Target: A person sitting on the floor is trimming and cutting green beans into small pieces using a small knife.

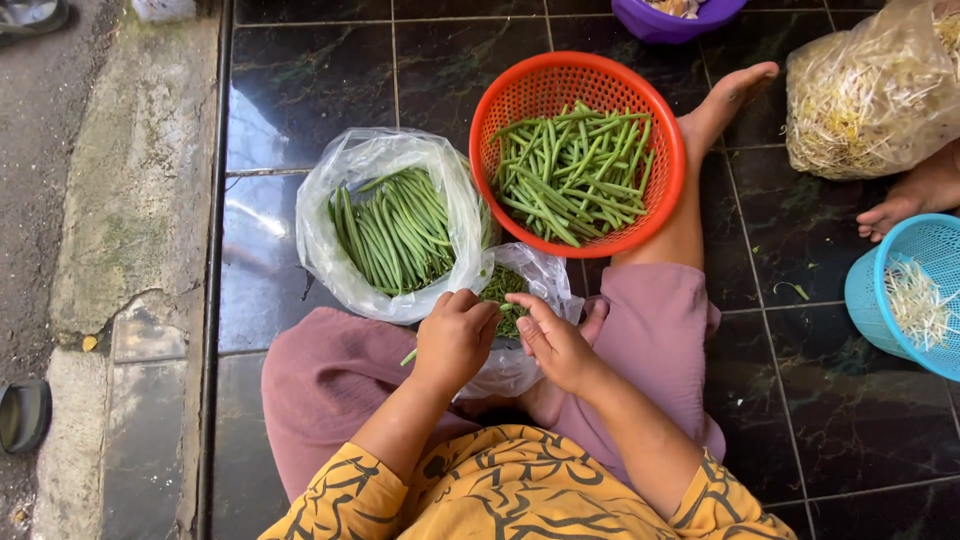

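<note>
My left hand and my right hand meet over a small clear bag of bean trimmings in my lap, fingers pinching a green bean between them; its stem end sticks out below my left hand. A larger clear plastic bag of whole long green beans lies just beyond my left hand. An orange plastic basket filled with trimmed green beans rests against my right leg.
I sit cross-legged on dark glossy floor tiles. Another person's foot is at the right, beside a big bag of bean sprouts and a blue basket with sprouts. A purple bowl stands at the top. A concrete curb runs along the left.
</note>
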